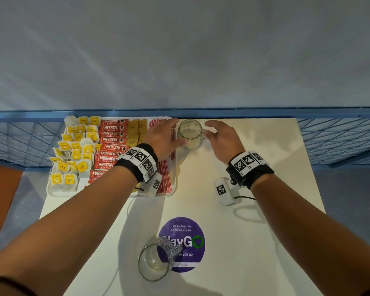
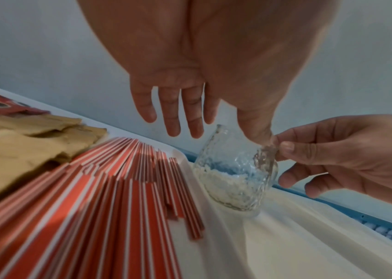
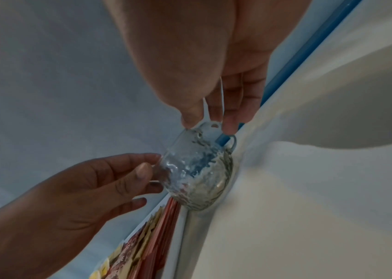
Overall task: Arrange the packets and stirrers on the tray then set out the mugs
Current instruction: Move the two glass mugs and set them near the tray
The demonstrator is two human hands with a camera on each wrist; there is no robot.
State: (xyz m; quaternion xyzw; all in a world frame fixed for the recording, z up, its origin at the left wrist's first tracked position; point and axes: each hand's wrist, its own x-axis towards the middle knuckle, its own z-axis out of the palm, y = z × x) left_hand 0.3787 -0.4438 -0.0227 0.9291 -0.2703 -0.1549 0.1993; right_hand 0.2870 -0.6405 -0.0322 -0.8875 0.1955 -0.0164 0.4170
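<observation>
On the left of the white table (image 1: pixel 254 221) sits a white tray (image 1: pixel 174 184). From its left side it holds tea bags (image 1: pixel 75 154), then red coffee packets (image 1: pixel 112 144), tan sugar packets (image 1: pixel 136 131), and red-and-white striped stirrers (image 1: pixel 166 180) along its right edge.

The left hand (image 1: pixel 163 142) hangs over the stirrers with fingers straight and spread; its thumb tip touches the near left side of a glass mug (image 1: pixel 190 134), gripping nothing. This mug stands upright on the table just beside the tray's right rim, at the far edge.

The right hand (image 1: pixel 221 138) is at the mug's right side, thumb and forefinger loosely curved at the handle. Whether they pinch it, I cannot tell.

Nearer the person, a second glass mug (image 1: pixel 156 258) lies tipped on its side, partly over a round purple sticker (image 1: pixel 188 236).
</observation>
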